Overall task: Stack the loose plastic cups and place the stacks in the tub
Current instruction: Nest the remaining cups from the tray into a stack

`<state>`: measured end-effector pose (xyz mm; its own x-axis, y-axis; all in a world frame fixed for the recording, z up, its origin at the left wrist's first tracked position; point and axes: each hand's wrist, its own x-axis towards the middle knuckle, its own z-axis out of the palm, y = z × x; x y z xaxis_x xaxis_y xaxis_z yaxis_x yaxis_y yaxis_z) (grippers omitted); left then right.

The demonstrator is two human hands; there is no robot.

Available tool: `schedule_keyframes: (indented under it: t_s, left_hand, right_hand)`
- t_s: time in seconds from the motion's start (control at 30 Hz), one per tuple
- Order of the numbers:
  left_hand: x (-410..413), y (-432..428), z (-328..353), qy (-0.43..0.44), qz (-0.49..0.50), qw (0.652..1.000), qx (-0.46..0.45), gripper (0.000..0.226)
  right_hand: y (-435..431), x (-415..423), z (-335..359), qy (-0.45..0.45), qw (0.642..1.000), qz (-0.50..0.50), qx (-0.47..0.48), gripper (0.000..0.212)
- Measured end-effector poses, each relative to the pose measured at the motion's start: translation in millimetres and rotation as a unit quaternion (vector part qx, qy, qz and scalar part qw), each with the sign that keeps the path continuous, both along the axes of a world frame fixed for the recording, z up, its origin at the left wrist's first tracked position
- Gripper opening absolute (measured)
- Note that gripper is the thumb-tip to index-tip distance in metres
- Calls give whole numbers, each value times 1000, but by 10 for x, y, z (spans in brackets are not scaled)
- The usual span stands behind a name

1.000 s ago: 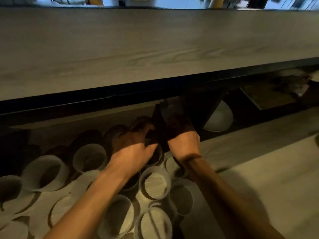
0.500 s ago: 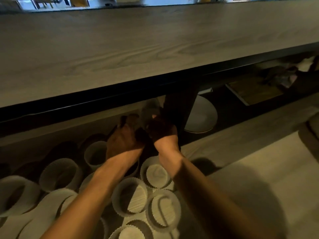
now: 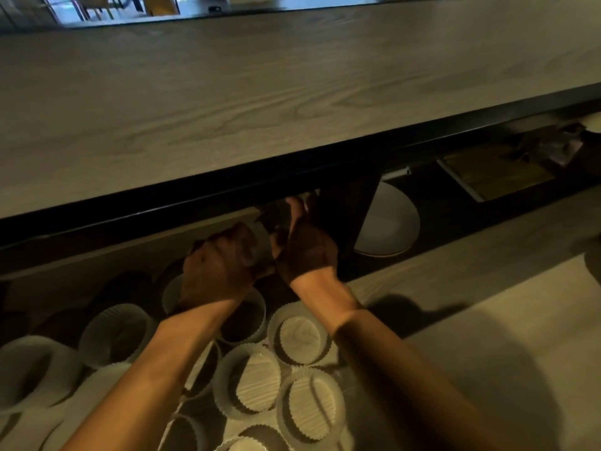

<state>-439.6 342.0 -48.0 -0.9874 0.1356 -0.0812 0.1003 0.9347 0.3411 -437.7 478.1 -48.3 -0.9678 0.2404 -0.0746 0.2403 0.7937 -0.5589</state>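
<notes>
Nearest you, loose white fluted plastic cups [image 3: 300, 333] sit crowded together on a pale wood-grain surface [image 3: 487, 320]. Just beyond them, your left hand [image 3: 221, 265] is curled round a pale plastic cup [image 3: 261, 244]. Your right hand [image 3: 305, 250] grips the same item from the opposite side, thumb raised (deep shadow; one cup or several, cannot tell). Farthest lies the grey wood-grain tabletop [image 3: 292, 92], black-edged.

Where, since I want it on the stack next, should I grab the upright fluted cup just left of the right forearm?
Probably by its rim, from above: pinch the far wall of the fluted cup, thumb inside. It stands mouth up, and neighbouring cups crowd its near and left sides.
</notes>
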Motion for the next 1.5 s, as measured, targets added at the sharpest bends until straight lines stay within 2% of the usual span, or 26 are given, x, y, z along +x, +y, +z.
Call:
schedule_keyframes:
  t_s: [0.07,0.13,0.33,0.4,0.5,0.63,0.73,0.77,0.87,0.9,0.97,1.03,1.07,1.13,1.27,1.37,1.5]
  left_hand:
    - [18,-32,30,22,-14,999,-24,45]
    - [23,-64,34,36,-27,999,-27,40]
    - [16,-44,30,64,0,998,21,37]
    - [39,-18,10,73,16,996,38,33]
    - [79,-21,20,136,28,989,44,30]
    - [101,-133,79,43,20,997,64,30]
    - [197,-285,146,69,-42,996,31,26]
    - [250,-357,159,76,-56,995,18,30]
    - [461,-590,216,58,5,997,60,51]
    - [549,-630,234,52,24,996,63,48]
    - [705,-763,368,-3,64,996,63,20]
    - [836,-858,421,-36,96,987,121,19]
    - [897,-941,436,-27,105,983,150,16]
    - [1096,-1094,555,8,102,984,146,13]
    - [1490,-1320,719,12,106,981,162,14]
    - [1746,-1475,798,65,106,972,202,22]
    - [2143,-1735,868,108,138,966,193,21]
  right_hand:
    - [-41,-66,-60,26,998,20,47,73]
    - [-74,-143,-148,27,995,39,83,71]
    - [-11,-203,-172,-10,992,48,113,70]
    - [2,-203,-166,-7,994,45,103,69]
    - [-6,-166,-140,-1,998,21,67,63]
    - [9,-65,-51,-25,999,-1,29,49]
    - [7,4,32,-44,997,-1,55,39]
    - [-2,19,41,-41,998,-8,46,36]
    - [-91,114,79,-41,998,-35,16,38]
    - [-137,159,112,-37,999,-28,16,39]
    - [-291,260,265,-29,999,10,20,34]
    - [-402,362,414,-46,999,23,-1,29]
    - [-460,420,500,-50,998,25,-13,28]
    - [-614,552,646,-62,997,35,-33,24]
    - [-880,858,767,-53,993,51,-89,20]
    - [-1085,1043,872,-34,992,91,-85,24]
    - [-1386,1326,1021,-45,983,152,-96,40]
